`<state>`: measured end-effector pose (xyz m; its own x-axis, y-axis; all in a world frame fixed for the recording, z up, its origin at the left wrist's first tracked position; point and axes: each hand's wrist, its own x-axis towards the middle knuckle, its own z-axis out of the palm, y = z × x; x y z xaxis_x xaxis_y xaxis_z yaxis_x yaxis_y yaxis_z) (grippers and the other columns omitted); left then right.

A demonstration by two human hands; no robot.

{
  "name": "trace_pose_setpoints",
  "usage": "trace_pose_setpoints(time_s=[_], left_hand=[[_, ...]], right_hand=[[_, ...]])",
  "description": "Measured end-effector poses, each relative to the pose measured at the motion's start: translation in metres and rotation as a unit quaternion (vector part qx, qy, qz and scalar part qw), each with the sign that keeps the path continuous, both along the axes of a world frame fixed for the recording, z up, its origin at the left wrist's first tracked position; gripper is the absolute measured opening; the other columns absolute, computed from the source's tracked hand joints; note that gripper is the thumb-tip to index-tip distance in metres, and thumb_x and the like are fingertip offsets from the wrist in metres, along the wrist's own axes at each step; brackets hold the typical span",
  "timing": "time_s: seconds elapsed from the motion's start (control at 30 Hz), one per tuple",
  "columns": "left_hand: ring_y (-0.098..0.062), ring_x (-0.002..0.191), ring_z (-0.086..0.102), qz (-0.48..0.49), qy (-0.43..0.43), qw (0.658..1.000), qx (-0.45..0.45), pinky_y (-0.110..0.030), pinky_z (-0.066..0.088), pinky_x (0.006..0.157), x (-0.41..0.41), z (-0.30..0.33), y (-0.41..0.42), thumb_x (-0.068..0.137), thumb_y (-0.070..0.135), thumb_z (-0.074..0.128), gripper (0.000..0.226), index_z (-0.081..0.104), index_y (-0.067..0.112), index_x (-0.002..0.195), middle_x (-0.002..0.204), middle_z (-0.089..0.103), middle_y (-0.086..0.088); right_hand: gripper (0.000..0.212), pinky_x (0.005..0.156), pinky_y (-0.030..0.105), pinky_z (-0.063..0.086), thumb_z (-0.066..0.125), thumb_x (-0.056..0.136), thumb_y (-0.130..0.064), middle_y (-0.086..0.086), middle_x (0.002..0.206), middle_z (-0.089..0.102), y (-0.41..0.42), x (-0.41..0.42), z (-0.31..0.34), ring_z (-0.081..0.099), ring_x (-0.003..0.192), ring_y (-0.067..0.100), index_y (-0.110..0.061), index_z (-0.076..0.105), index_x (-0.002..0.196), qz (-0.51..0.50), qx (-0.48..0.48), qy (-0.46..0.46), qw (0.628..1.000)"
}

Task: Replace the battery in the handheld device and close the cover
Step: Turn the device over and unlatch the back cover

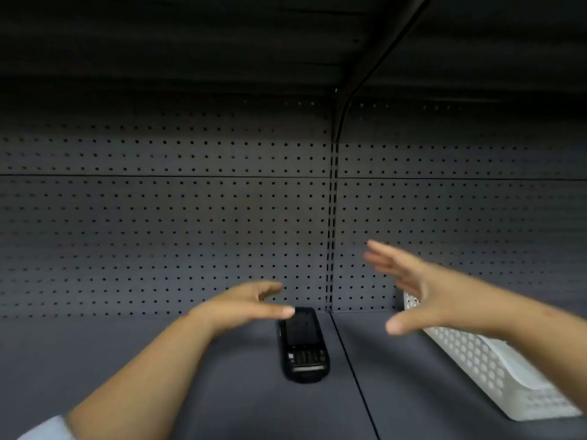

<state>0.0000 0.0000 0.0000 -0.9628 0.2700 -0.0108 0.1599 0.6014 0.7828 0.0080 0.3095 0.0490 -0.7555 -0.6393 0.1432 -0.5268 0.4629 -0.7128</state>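
A black handheld device [303, 344] with a dark screen and a small keypad lies face up on the dark shelf [190, 376], its long side pointing away from me. My left hand [244, 304] hovers just left of and above its far end, fingers spread, holding nothing. My right hand [416, 290] is raised to the right of the device, palm turned inward, fingers apart and blurred, also holding nothing. No battery or cover is visible apart from the device.
A white perforated basket [482, 366] stands on the shelf at the right, under my right forearm. A dark pegboard wall [158, 233] closes the back. Another shelf hangs overhead. A seam [355, 376] splits the shelf just right of the device.
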Motion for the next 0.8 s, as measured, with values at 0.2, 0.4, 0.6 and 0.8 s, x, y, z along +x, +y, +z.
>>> trace_pose_setpoints(time_s=[0.2, 0.4, 0.6, 0.8], left_hand=[[-0.013, 0.141, 0.014, -0.025, -0.109, 0.977, -0.180, -0.024, 0.013, 0.112, -0.015, -0.031, 0.004, 0.036, 0.069, 0.068, 0.141, -0.005, 0.018, 0.145, 0.157, 0.007, 0.001], [-0.010, 0.138, 0.022, -0.044, -0.105, 0.976, -0.188, -0.024, 0.017, 0.114, -0.031, -0.054, 0.005, 0.046, 0.057, 0.081, 0.136, -0.007, 0.025, 0.145, 0.155, 0.017, 0.004], [-0.012, 0.137, 0.024, -0.037, -0.091, 0.981, -0.167, -0.026, 0.020, 0.114, -0.034, -0.064, 0.004, 0.050, 0.048, 0.084, 0.134, -0.011, 0.030, 0.144, 0.154, 0.020, 0.003], [-0.011, 0.136, 0.026, -0.034, -0.070, 0.988, -0.132, -0.026, 0.021, 0.113, -0.034, -0.064, 0.005, 0.040, 0.053, 0.084, 0.138, -0.004, 0.030, 0.144, 0.151, 0.024, 0.004]], right_hand=[[0.142, 0.118, 0.030, 0.016, 0.076, 0.032, -0.071, -0.011, 0.156, 0.013, -0.036, -0.058, -0.072, 0.015, 0.142, 0.008, -0.034, -0.002, 0.145, -0.068, 0.150, -0.076, 0.983], [0.116, 0.116, 0.025, 0.013, 0.080, 0.064, -0.036, -0.011, 0.156, 0.013, -0.054, -0.089, -0.110, 0.015, 0.141, 0.007, -0.024, -0.001, 0.146, -0.047, 0.155, -0.140, 0.977], [0.106, 0.110, 0.018, 0.012, 0.077, 0.071, -0.019, -0.006, 0.156, 0.015, -0.064, -0.101, -0.116, 0.015, 0.141, 0.005, -0.019, 0.004, 0.147, -0.022, 0.145, -0.154, 0.977], [0.104, 0.109, 0.015, 0.011, 0.078, 0.069, -0.013, -0.018, 0.147, 0.021, -0.068, -0.105, -0.119, 0.017, 0.135, -0.003, -0.023, 0.009, 0.146, 0.011, 0.137, -0.151, 0.979]])
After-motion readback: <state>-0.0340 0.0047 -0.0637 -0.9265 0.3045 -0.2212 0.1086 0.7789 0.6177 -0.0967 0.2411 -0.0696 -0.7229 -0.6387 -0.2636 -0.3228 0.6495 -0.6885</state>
